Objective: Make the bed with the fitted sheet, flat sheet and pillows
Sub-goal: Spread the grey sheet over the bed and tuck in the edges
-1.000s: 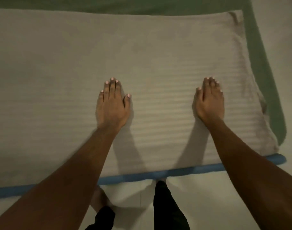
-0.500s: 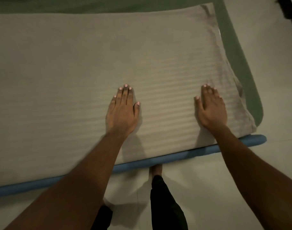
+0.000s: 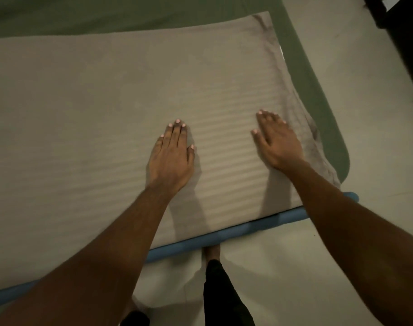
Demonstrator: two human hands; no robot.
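Beige striped cloth, taken to be the flat sheet, is spread across the bed, its near hem lying along the blue mattress edge. The left hand is laid flat on it, fingers straight and close together, nothing gripped. The right hand is pressed flat further right, fingers slightly spread, near the rumpled corner. Beyond that, the green fitted sheet is left showing. The cloth is judged light, soft and easily creased. It is best pinched at corner or hem and drawn taut.

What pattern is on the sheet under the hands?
Faint stripes, beige on beige, across the flat sheet; head view shows it.
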